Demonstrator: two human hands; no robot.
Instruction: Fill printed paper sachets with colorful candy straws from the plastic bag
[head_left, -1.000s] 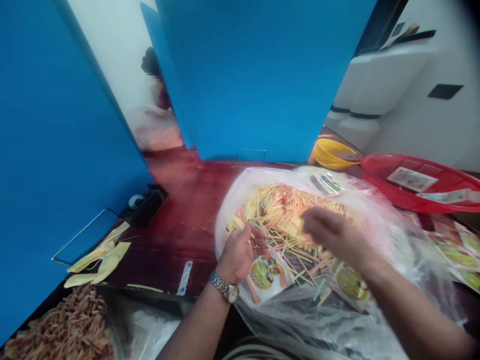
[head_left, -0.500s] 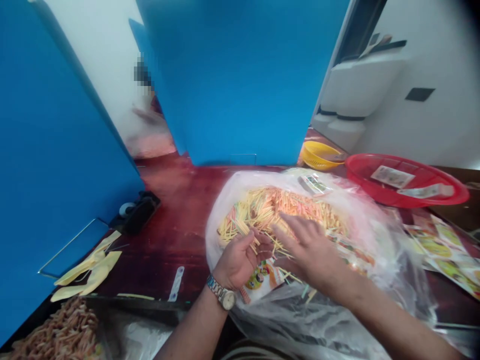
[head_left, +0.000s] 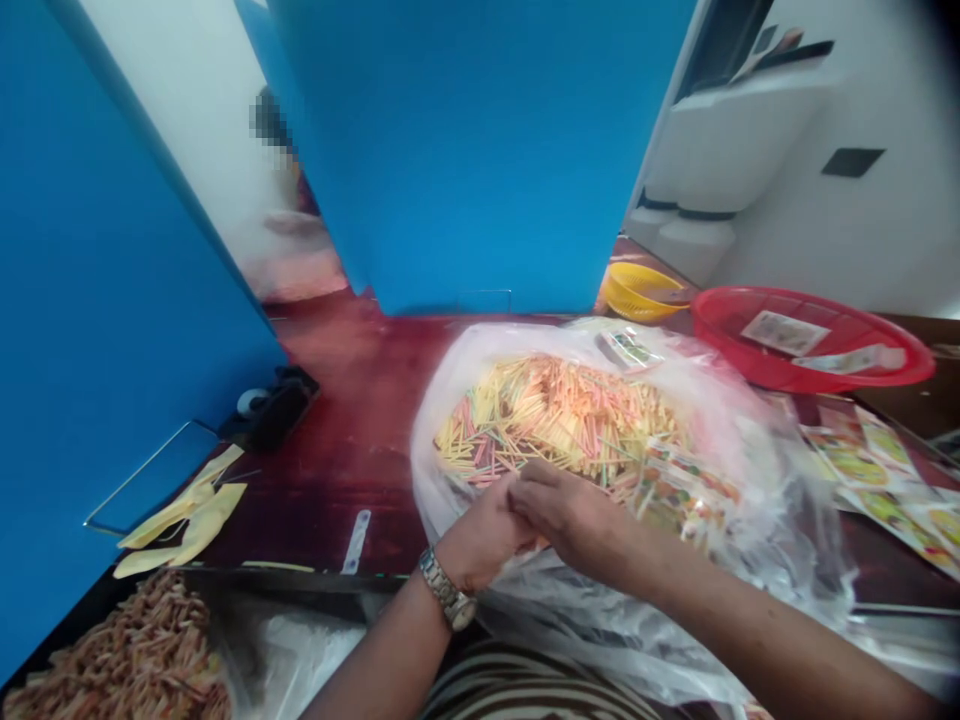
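In the head view, my left hand, with a metal watch on its wrist, is closed at the near side of a clear plastic bag. My right hand is bent over it, fingers curled and meeting the left fingers. Whatever lies between them is hidden; a small orange patch shows just below. Beyond the hands, a heap of thin pastel sticks in yellow, pink and green fills the open bag. A clear printed packet rests on the heap's right side.
A red basket holding printed packets and a yellow basket stand behind right. Printed sheets lie at right. Blue panels rise ahead. Brown stick-like pieces are heaped lower left, near pale strips and a tape dispenser.
My hands were apart, the left palm up with sticks at its fingers, the right spread over the heap. Now they have come together, closed. The printed packet below them no longer shows clearly.
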